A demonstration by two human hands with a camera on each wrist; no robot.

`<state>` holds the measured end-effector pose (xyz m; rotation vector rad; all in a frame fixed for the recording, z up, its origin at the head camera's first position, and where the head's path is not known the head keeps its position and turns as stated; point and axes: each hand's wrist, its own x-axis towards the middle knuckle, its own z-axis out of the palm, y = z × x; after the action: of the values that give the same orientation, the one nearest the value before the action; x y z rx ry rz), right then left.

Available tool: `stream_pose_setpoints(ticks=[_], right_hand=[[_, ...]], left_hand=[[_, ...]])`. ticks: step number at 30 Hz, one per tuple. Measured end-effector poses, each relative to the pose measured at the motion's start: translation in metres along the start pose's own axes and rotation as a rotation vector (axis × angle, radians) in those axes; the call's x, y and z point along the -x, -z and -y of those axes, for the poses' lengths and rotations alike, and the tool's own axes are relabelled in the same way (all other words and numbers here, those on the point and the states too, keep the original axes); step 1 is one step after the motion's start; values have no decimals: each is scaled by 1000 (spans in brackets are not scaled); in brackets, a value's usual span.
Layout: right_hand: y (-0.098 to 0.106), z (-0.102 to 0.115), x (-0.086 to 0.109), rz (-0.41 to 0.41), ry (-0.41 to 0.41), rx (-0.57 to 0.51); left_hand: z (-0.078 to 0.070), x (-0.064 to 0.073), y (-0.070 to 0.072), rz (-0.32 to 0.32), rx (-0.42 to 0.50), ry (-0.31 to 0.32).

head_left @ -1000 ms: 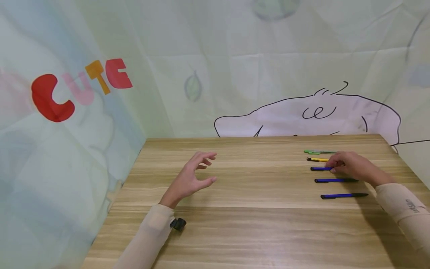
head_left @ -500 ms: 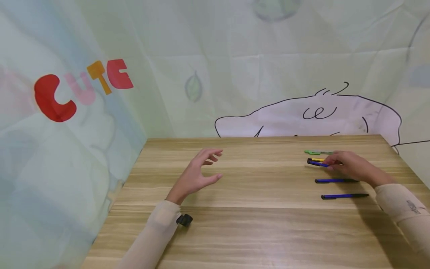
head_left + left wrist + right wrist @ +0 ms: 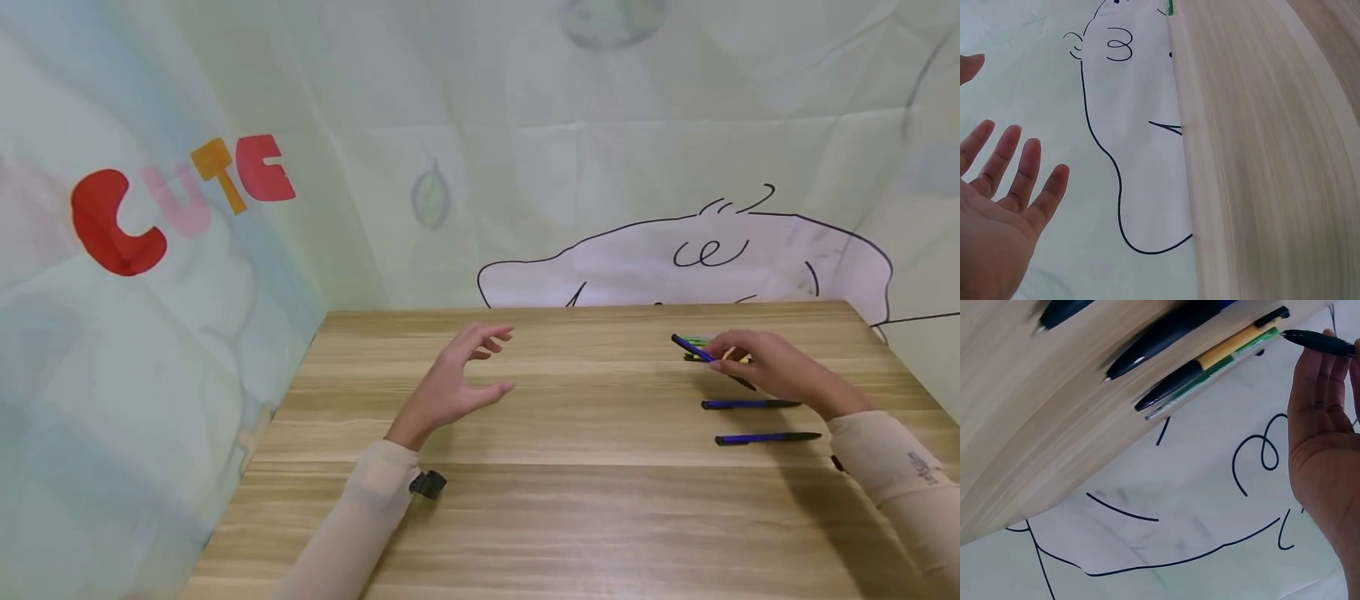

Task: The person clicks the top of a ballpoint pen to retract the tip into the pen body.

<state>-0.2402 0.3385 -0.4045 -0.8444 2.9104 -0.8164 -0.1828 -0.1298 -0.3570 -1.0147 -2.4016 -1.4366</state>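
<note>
Although one second ago the blue pen [image 3: 692, 347] was lying in the row with fingers upon it, now it is lifted off the desk [image 3: 570, 508], and the right hand [image 3: 772, 367] pinches it between thumb and fingers. It has also turned: its blunt end points upward, ahead and to the left of the hand, and its dark tip slopes down under the fingers. I judge that the picking up of this pen is done, and that its slant now asks for some care, because the yellow pen [image 3: 1227, 350] and the green pen [image 3: 1213, 372] lie close together, just below and beyond the same hand. On the near side of this hand, the middle pen [image 3: 750, 404] and the nearest pen [image 3: 767, 438] lie untouched where they were. Well to the left, the left hand [image 3: 450, 383] has drifted a little rightward over the desk; its thumb and fingers are spread apart and hold nothing.
</note>
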Motion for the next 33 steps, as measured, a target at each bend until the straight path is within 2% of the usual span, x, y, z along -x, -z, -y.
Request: stream_pose_setpoints(ticks=[7,12,23,30,33], right_hand=[[-3,16,-1,-35,2,-84],[-6,28,-2,-35,-33,-173],[-16,50,-6,-20,-90,-479],[-21,58,-7,-12,-106,-587],[-22,62,-9,3,-134,-624]], left_hand=[[-1,-3,-5,3,5,-14],[-3,-6,-9,5,12,-10],[-8,-14,-16,2,41,-25],[24,-17,-28,-10,41,-30],[31,-19,-31,-14,45,-44]])
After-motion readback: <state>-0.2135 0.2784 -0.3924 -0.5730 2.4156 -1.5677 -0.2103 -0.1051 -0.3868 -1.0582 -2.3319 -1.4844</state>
